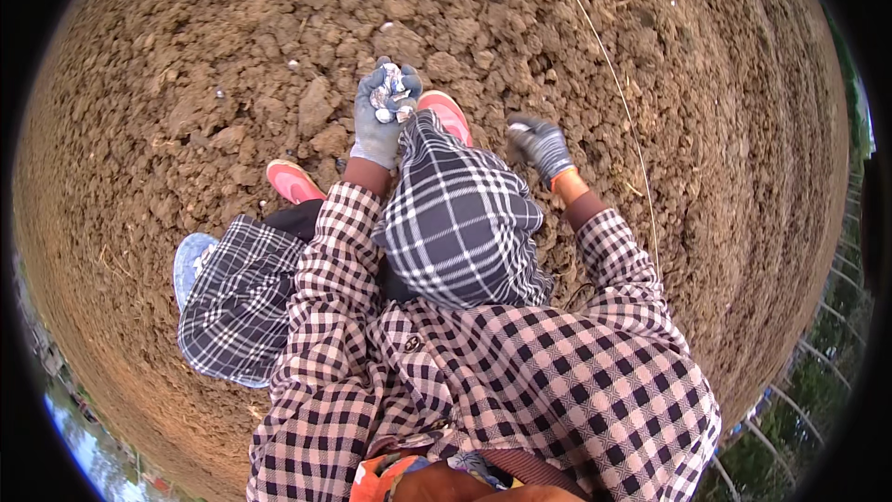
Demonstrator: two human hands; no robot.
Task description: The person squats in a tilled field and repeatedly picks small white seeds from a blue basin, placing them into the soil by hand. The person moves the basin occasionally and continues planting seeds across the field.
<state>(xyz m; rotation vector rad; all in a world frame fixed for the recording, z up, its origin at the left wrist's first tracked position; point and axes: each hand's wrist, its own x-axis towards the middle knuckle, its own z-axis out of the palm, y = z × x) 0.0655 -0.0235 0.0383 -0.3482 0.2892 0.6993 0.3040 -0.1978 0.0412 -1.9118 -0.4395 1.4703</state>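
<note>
My left hand point(378, 111), in a grey-blue work glove, is turned palm up above the soil. Several whitish, purple-streaked cloves point(390, 92), apparently garlic, lie in its curled fingers. To the right, my right hand point(547, 146), in a darker grey glove with an orange cuff, hangs low over the clods. Its fingers are closed around a small white clove point(518, 127), mostly hidden by the glove. Loose brown soil point(313, 104) spreads under both hands. A few small white pieces, one a pale clove point(387, 26), show on its surface.
A thin pale string point(617, 87) runs across the soil on the right. By my left side, a light blue basin point(187, 261) with whitish pieces is partly hidden under black-and-white plaid cloth point(240, 300). My pink shoes point(446, 111) stand on the clods. Curved poles point(777, 450) appear at the lower right rim.
</note>
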